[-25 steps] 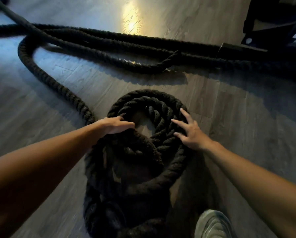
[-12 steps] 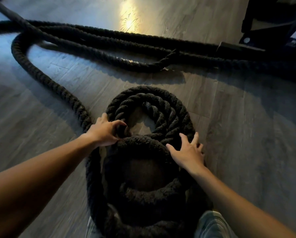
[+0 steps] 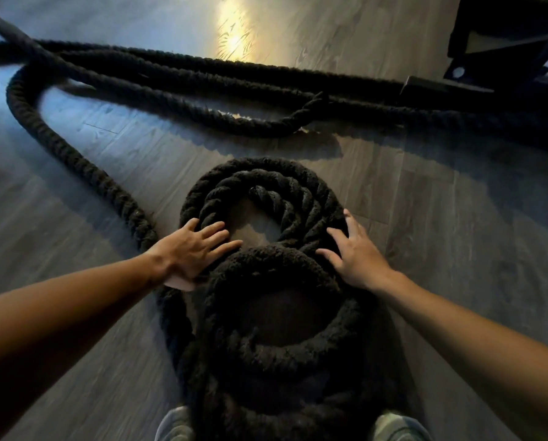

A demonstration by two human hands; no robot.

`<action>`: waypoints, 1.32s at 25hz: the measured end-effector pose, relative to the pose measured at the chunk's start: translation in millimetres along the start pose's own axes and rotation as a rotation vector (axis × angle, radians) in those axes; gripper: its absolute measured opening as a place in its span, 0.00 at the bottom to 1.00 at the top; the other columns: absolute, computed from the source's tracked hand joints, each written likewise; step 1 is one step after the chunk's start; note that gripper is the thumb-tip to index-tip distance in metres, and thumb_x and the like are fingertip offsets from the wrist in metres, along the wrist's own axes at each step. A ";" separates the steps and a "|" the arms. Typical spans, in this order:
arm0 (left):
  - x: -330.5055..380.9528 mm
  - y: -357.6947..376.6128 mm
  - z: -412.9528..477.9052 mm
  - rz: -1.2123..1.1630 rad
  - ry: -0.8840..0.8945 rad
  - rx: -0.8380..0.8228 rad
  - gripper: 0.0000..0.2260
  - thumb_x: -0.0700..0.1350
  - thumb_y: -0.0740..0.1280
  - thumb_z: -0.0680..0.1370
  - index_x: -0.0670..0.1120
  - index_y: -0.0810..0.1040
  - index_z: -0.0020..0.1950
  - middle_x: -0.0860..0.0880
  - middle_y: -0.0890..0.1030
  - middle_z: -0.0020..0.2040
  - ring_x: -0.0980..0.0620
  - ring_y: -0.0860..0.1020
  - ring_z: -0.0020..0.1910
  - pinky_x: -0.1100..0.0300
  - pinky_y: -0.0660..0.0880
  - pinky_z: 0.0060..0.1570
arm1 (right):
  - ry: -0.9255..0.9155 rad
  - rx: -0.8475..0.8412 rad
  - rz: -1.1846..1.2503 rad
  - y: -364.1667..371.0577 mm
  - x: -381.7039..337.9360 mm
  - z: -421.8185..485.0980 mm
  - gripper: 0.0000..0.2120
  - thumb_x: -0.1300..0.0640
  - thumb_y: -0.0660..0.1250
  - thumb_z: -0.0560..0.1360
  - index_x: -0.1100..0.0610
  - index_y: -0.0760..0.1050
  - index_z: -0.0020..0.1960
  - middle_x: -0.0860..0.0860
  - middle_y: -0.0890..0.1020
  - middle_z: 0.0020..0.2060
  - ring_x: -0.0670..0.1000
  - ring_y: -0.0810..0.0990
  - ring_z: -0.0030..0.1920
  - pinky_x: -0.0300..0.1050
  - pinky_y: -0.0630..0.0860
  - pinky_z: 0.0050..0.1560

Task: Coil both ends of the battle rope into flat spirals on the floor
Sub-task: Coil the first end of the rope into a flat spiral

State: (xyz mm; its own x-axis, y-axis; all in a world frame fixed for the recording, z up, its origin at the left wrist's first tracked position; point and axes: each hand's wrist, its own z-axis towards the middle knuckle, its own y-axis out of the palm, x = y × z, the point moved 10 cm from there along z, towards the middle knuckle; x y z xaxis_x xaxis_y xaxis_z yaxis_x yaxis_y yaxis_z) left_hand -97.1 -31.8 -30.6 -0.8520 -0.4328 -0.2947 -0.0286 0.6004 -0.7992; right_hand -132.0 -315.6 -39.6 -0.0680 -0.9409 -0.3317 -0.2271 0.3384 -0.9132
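head view: the thick black rope lies coiled in rings on the wood floor, right in front of two shoes. the left hand and right hand press flat on the coil's sides, fingers spread apart, gripping nothing. more rope trails off behind.

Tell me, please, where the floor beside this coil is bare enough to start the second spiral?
Bare floor lies right of the coil, beyond the right hand, and left, past the left hand, below the trailing rope. Beyond the coil, rope lengths crowd.
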 end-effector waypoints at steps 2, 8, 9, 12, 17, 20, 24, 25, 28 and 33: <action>5.1 -6.2 7.5 0.033 -0.070 0.031 0.48 0.67 0.43 0.64 0.47 0.39 0.81 0.41 0.66 0.73 0.40 0.63 0.73 0.44 0.65 0.61 | -0.031 0.076 -0.005 -30.7 -14.4 23.6 0.24 0.43 0.65 0.79 0.52 0.72 0.71 0.60 0.59 0.78 0.61 0.56 0.78 0.60 0.62 0.73; 44.0 -51.6 38.0 -0.184 -0.256 0.213 0.44 0.69 0.48 0.66 0.45 0.61 0.77 0.44 0.75 0.63 0.42 0.73 0.58 0.46 0.67 0.51 | -0.006 0.076 0.352 -49.7 -84.1 35.7 0.19 0.33 0.66 0.73 0.49 0.80 0.42 0.48 0.80 0.45 0.48 0.76 0.49 0.51 0.70 0.56; 46.6 -54.4 42.5 -0.193 -0.268 0.220 0.43 0.69 0.45 0.67 0.45 0.61 0.76 0.45 0.75 0.63 0.42 0.74 0.58 0.46 0.67 0.50 | 0.002 0.040 0.444 -50.6 -86.2 30.8 0.18 0.37 0.71 0.72 0.51 0.77 0.34 0.46 0.80 0.39 0.47 0.77 0.44 0.50 0.72 0.51; 41.1 -55.6 53.4 -0.276 -0.325 0.200 0.47 0.73 0.41 0.63 0.47 0.62 0.73 0.45 0.77 0.61 0.43 0.76 0.57 0.48 0.66 0.50 | -0.092 -0.377 0.384 -30.6 -120.1 -3.2 0.20 0.46 0.78 0.65 0.54 0.73 0.24 0.45 0.71 0.21 0.43 0.69 0.26 0.43 0.66 0.31; 51.3 -47.7 60.4 -0.417 -0.359 0.173 0.48 0.76 0.41 0.60 0.47 0.65 0.69 0.46 0.81 0.56 0.42 0.79 0.55 0.49 0.66 0.45 | -0.206 -0.518 -0.219 -14.0 -154.8 -51.5 0.14 0.47 0.80 0.63 0.50 0.79 0.43 0.48 0.80 0.41 0.53 0.81 0.50 0.46 0.74 0.47; 56.9 -38.9 48.7 -0.457 -0.426 0.218 0.55 0.83 0.39 0.59 0.48 0.66 0.72 0.47 0.83 0.54 0.44 0.81 0.52 0.51 0.68 0.40 | 0.092 -0.404 -0.242 -38.5 -111.2 -47.4 0.31 0.49 0.76 0.65 0.51 0.71 0.66 0.57 0.70 0.65 0.63 0.67 0.68 0.61 0.67 0.66; 57.9 -33.3 41.8 -0.459 -0.455 0.234 0.58 0.86 0.40 0.60 0.49 0.64 0.75 0.50 0.82 0.54 0.46 0.80 0.52 0.52 0.68 0.38 | 0.276 -0.585 -0.097 -87.6 -22.1 -48.8 0.25 0.63 0.75 0.61 0.56 0.80 0.58 0.57 0.84 0.52 0.59 0.84 0.51 0.56 0.82 0.53; 57.7 -32.8 41.7 -0.459 -0.450 0.228 0.57 0.86 0.40 0.60 0.49 0.63 0.76 0.50 0.82 0.55 0.46 0.80 0.53 0.52 0.69 0.39 | 0.277 -0.609 -0.026 -102.7 0.0 -49.8 0.25 0.68 0.75 0.62 0.55 0.80 0.58 0.57 0.85 0.49 0.59 0.85 0.49 0.57 0.83 0.51; 53.7 -33.5 36.0 -0.450 -0.451 0.252 0.55 0.86 0.41 0.60 0.50 0.64 0.75 0.50 0.81 0.58 0.46 0.77 0.56 0.48 0.71 0.47 | 0.372 -0.526 0.043 -137.5 86.8 -47.7 0.24 0.70 0.77 0.64 0.54 0.80 0.57 0.52 0.84 0.42 0.52 0.83 0.40 0.43 0.80 0.38; 53.2 -29.6 23.5 -0.492 -0.525 0.264 0.55 0.87 0.41 0.59 0.51 0.68 0.71 0.48 0.78 0.61 0.44 0.76 0.59 0.44 0.70 0.56 | 0.599 0.010 -0.419 -132.5 179.4 -43.3 0.07 0.56 0.72 0.70 0.46 0.76 0.43 0.49 0.78 0.41 0.58 0.75 0.53 0.55 0.68 0.58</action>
State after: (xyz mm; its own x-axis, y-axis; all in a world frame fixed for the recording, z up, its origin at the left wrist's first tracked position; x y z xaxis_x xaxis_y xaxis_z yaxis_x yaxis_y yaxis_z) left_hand -129.3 -88.4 -34.9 -0.4116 -0.9109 -0.0299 -0.1579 0.1036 -0.9820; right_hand -156.1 -529.8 32.2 -0.4979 -0.8362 0.2298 -0.3421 -0.0540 -0.9381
